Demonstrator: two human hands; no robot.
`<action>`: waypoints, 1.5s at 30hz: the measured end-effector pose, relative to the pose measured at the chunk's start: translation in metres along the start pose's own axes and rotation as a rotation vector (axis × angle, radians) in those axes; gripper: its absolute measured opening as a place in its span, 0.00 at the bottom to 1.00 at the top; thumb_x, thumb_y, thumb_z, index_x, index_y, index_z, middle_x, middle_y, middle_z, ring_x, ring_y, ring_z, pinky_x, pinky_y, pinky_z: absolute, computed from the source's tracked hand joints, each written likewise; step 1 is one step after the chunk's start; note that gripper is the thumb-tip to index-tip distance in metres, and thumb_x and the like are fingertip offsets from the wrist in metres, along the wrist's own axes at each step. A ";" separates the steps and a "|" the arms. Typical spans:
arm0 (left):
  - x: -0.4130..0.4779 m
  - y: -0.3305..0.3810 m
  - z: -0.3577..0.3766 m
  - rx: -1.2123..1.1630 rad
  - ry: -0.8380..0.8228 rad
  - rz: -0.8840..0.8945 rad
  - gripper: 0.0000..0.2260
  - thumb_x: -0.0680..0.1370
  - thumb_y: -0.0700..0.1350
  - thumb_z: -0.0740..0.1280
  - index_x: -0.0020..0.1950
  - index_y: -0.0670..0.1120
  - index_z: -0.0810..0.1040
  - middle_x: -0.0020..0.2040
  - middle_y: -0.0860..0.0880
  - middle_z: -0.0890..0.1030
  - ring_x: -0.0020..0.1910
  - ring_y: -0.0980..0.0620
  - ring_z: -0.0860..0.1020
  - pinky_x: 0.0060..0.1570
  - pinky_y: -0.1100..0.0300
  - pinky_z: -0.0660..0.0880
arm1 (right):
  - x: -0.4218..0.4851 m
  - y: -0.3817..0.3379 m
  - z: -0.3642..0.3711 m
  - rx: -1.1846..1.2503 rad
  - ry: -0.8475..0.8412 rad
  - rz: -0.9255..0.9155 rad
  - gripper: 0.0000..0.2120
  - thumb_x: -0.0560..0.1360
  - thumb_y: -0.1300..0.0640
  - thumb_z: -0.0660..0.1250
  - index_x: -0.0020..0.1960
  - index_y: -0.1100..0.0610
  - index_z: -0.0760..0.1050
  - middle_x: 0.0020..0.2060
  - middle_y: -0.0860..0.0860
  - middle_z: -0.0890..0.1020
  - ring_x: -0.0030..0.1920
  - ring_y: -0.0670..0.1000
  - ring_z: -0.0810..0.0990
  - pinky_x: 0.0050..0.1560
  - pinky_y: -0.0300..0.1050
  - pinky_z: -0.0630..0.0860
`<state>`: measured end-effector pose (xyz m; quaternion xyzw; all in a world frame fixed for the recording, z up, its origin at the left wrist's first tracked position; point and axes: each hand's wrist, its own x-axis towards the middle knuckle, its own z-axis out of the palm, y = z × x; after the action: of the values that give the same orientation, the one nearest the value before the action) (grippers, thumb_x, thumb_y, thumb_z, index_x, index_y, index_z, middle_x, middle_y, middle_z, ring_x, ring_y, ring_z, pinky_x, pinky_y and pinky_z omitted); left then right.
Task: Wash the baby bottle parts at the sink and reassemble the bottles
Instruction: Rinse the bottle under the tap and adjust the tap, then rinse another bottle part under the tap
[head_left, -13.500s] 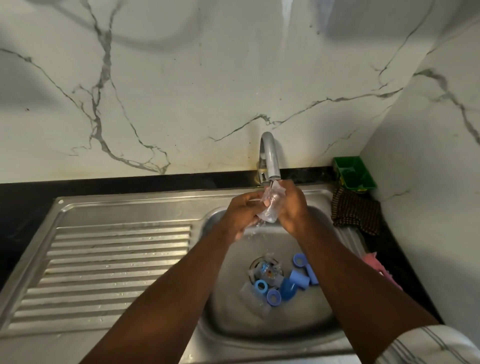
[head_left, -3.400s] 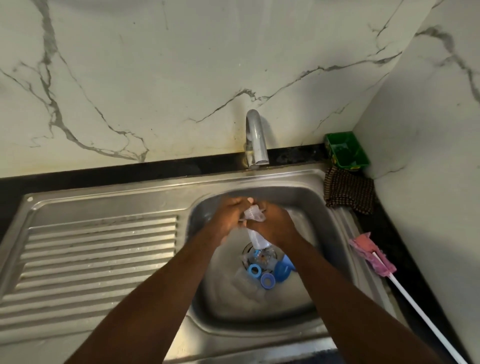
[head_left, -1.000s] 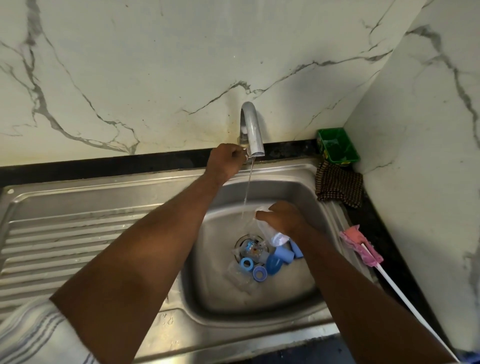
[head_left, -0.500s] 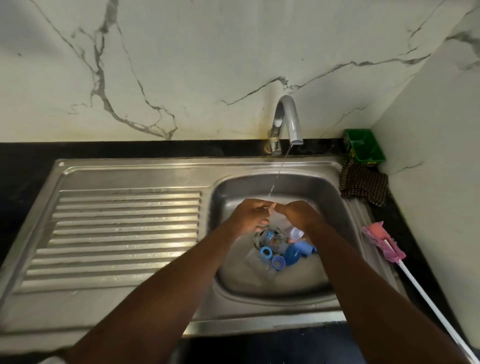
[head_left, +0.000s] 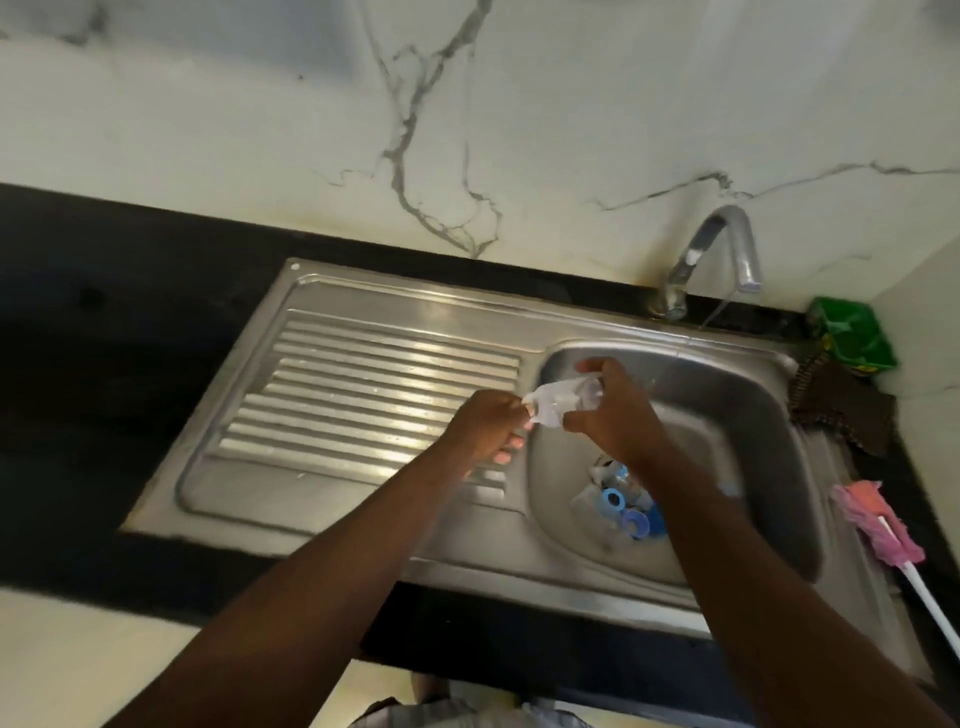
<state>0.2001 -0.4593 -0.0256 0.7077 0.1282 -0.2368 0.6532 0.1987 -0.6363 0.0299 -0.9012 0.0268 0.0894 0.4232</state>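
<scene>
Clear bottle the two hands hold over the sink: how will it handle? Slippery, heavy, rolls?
Probably slippery: the clear bottle, gripped by the left hand and right hand, is at a sink with the tap trickling. Likely light: see-through walls, looks empty. Its round body could roll if laid on the ribbed drainboard.

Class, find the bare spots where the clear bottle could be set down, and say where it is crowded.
Free: the ribbed drainboard, between the basin and the black counter, left of the held clear bottle. Crowded: the basin floor, with blue rings; the right rim, with brown cloth and pink brush.
</scene>
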 end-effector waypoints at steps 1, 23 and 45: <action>-0.006 -0.006 -0.011 0.086 0.057 0.081 0.13 0.74 0.49 0.74 0.57 0.48 0.81 0.44 0.52 0.80 0.36 0.55 0.78 0.38 0.60 0.73 | -0.002 -0.007 0.008 -0.005 0.013 -0.054 0.29 0.66 0.62 0.79 0.63 0.56 0.71 0.51 0.47 0.76 0.50 0.48 0.77 0.49 0.42 0.76; -0.177 -0.137 -0.214 0.538 0.901 0.063 0.12 0.73 0.53 0.72 0.57 0.57 0.81 0.52 0.58 0.84 0.48 0.54 0.80 0.54 0.51 0.77 | -0.037 -0.159 0.259 -0.180 -0.652 -0.605 0.32 0.69 0.60 0.77 0.70 0.49 0.71 0.62 0.48 0.80 0.62 0.48 0.78 0.62 0.41 0.74; -0.166 -0.098 -0.066 0.779 0.663 0.196 0.08 0.81 0.50 0.62 0.57 0.52 0.78 0.53 0.52 0.80 0.49 0.52 0.79 0.50 0.53 0.77 | 0.004 -0.038 0.125 -0.077 -0.426 -0.338 0.13 0.76 0.65 0.70 0.59 0.56 0.81 0.56 0.50 0.84 0.48 0.45 0.83 0.48 0.25 0.73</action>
<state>0.0209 -0.3619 -0.0241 0.9440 0.1638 0.0323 0.2847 0.1899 -0.5161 -0.0199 -0.8692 -0.2173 0.2059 0.3936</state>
